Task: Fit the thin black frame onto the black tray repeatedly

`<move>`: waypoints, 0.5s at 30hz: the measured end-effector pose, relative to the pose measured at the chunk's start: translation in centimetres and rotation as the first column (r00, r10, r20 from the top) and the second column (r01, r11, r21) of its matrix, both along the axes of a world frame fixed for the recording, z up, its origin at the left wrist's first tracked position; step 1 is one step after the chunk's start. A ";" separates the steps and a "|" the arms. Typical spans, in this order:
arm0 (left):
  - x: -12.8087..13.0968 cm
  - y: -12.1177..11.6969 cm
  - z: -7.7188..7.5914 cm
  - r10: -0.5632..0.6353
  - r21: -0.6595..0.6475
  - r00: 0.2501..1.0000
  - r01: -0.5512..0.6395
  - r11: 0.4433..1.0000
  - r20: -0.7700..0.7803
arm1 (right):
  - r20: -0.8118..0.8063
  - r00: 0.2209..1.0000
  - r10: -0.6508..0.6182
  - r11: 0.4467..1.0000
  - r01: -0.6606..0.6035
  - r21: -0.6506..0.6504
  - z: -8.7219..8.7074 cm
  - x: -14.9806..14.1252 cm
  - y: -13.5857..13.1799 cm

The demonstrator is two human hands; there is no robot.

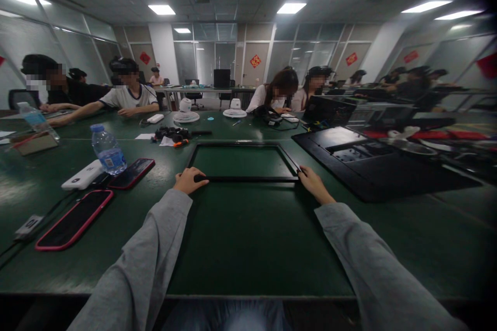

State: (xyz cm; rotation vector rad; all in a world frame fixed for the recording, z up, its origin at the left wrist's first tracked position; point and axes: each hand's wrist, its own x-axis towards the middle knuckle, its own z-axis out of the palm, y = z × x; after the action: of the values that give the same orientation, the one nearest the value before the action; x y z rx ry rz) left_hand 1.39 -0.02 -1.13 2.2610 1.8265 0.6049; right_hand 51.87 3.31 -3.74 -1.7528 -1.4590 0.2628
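A thin black rectangular frame (248, 180) lies before me on the green table (252, 238), its middle open so that the tabletop shows through. My left hand (190, 180) grips the near left corner, thumb along the near bar and fingers over the side. At the near right corner, my right hand (310, 181) is closed around the frame, with its fingertips partly hidden. The near edge looks slightly raised off the table, with a shadow under it.
Left of me are a water bottle (108, 152), a white power bank (82, 176), a red-edged phone (73, 220) and another phone (132, 173). A large black panel (380, 165) lies to the right. Small white fans (235, 108) stand farther back. Several people sit around the tables.
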 end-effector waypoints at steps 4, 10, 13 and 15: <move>0.0 0.0 -0.1 -0.006 -0.007 1.000 0.006 1.000 0.000 | 0.080 0.997 -0.012 0.998 0.016 -0.055 0.2 -0.3 -0.1; 0.1 -0.2 0.1 -0.015 -0.012 1.000 0.015 1.000 -0.005 | 0.136 0.990 -0.025 0.996 0.037 -0.084 0.1 -0.5 -0.1; 0.1 -0.3 0.1 -0.017 -0.012 1.000 0.017 1.000 0.003 | 0.162 0.986 -0.029 0.995 0.045 -0.093 0.0 -0.4 0.0; 0.1 -0.2 0.1 -0.020 -0.015 1.000 0.020 1.000 0.008 | 0.181 0.983 -0.022 0.994 0.041 -0.101 -0.1 -0.4 0.0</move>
State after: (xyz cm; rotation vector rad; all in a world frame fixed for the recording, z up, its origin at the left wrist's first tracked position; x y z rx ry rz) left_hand 1.50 -0.26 -1.01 2.2614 1.7967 0.5942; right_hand 51.45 3.35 -3.79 -1.9236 -1.5679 0.1695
